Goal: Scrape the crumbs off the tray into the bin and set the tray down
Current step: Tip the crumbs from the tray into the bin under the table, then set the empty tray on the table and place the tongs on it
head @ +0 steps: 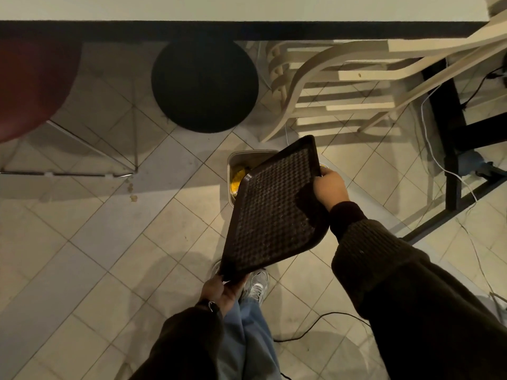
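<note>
A dark brown tray (271,212) with a bumpy textured surface is held tilted over a small grey bin (241,160) on the tiled floor. My left hand (223,290) grips the tray's near corner from below. My right hand (329,187) holds the tray's right edge, fingers curled over the rim. The tray's far corner points past the bin's opening, and the tray hides most of the bin. Yellow waste (236,179) shows inside the bin at its left side. A few pale specks lie on the tray's surface.
A white table edge (247,12) runs across the top. Under it stand a black round stool (204,83), a dark red chair (33,86) at left and stacked pale wooden chairs (343,86) at right. Cables (450,171) trail on the floor at right. My shoes (256,283) are below the tray.
</note>
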